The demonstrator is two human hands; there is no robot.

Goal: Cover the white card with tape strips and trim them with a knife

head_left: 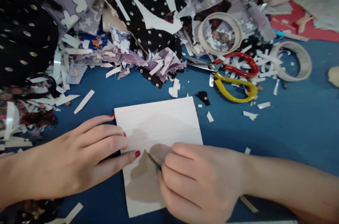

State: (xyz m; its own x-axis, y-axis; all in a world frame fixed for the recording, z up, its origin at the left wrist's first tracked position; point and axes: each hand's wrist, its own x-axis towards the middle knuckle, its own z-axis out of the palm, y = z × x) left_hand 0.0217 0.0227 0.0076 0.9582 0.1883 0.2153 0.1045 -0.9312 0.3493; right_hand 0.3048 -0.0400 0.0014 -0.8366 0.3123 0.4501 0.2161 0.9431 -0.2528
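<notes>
A white sheet of paper (159, 125) with faint ruled lines lies on the blue table (291, 125). My left hand (79, 157) rests flat on the paper's left edge, fingers stretched out and holding it down. My right hand (198, 181) is closed around a thin blade or pen tip (153, 159) that touches the paper near its middle. The tip points toward my left fingertips.
Red and yellow handled scissors (233, 79) lie behind the paper. Two tape rolls (219, 33) (291, 61) sit at the back right. Piles of patterned fabric scraps (143, 22) and white paper strips (66, 72) cover the back and left.
</notes>
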